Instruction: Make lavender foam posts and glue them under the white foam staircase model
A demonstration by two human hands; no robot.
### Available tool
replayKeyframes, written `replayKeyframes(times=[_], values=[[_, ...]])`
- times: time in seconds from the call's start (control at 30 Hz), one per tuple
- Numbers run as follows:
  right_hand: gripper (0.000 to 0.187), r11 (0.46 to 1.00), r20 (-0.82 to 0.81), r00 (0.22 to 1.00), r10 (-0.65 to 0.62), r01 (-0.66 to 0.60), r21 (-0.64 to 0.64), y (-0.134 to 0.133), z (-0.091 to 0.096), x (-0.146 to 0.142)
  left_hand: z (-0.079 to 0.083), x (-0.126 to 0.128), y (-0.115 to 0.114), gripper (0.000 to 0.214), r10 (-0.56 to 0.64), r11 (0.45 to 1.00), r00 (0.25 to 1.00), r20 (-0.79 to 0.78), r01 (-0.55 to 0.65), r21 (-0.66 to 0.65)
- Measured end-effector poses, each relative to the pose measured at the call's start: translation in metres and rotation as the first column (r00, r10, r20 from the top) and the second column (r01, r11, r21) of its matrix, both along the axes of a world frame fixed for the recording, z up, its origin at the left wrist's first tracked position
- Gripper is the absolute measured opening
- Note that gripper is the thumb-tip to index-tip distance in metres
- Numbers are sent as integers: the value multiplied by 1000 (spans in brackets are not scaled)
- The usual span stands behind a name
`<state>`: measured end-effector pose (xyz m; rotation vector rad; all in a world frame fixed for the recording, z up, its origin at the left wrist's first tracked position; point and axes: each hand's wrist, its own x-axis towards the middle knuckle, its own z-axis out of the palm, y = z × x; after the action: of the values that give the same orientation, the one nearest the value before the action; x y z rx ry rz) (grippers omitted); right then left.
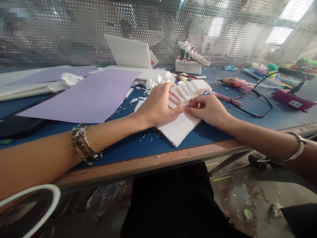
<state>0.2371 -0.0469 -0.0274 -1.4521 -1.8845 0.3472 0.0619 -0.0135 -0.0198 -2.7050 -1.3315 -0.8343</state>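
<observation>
Bracelets [84,143] of dark beads ring the left wrist nearest the camera. A silver bangle [296,150] sits on the right forearm at 3 o'clock of them, and both arms reach over the worn wooden edge of the blue table [123,148]. Just beyond that edge a flat white foam board [178,132] lies cornerwise, its near corner pointing to 6 o'clock. The two hands meet over it. The left hand [158,105] has its grip spread, palm down, fingers laid across the near steps of a stepped foam piece [192,89], a white staircase shape on the far part of the board. The right hand [210,109], at 3 o'clock of the left, has its grip pressed together, thumb and forefinger pinching the near edge of the stepped foam piece just beside the left fingertips. At 9 o'clock of the hands a lilac paper sheet [86,96] lies flat, and white foam scraps [153,84] litter the table at 11 o'clock. At 2 o'clock lie a pink glue gun [235,82] and a looping black cable [257,102], with a magenta box [293,100] further out at 3 o'clock. Farther back, at 12 o'clock, a stair model [190,59] trimmed in red and green stands on a white base. A white panel [128,52] leans at 11 o'clock, and a perforated metal screen [74,26] closes the far side.
</observation>
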Motion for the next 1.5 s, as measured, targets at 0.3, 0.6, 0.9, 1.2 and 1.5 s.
replayKeyframes(times=[0.3,0.6,0.9,1.2,1.5], values=[[12,999,10,1000,30,-30,27,0,-1,1,-1,-1,-2,67,-1,1000,999,38,1,-7],[13,999,14,999,43,-43,3,-1,0,0,-1,-1,2,67,-26,1000,998,61,26,-13],[14,1000,5,1000,25,-24,-19,-1,1,0,3,0,5,70,-34,992,997,75,43,-118],[15,1000,29,999,22,-22,18,0,0,1,4,-3,8,73,-78,986,996,52,84,-141],[18,1000,16,1000,12,-12,7,-1,1,1,10,-6,4,75,-87,984,996,-9,84,-156]])
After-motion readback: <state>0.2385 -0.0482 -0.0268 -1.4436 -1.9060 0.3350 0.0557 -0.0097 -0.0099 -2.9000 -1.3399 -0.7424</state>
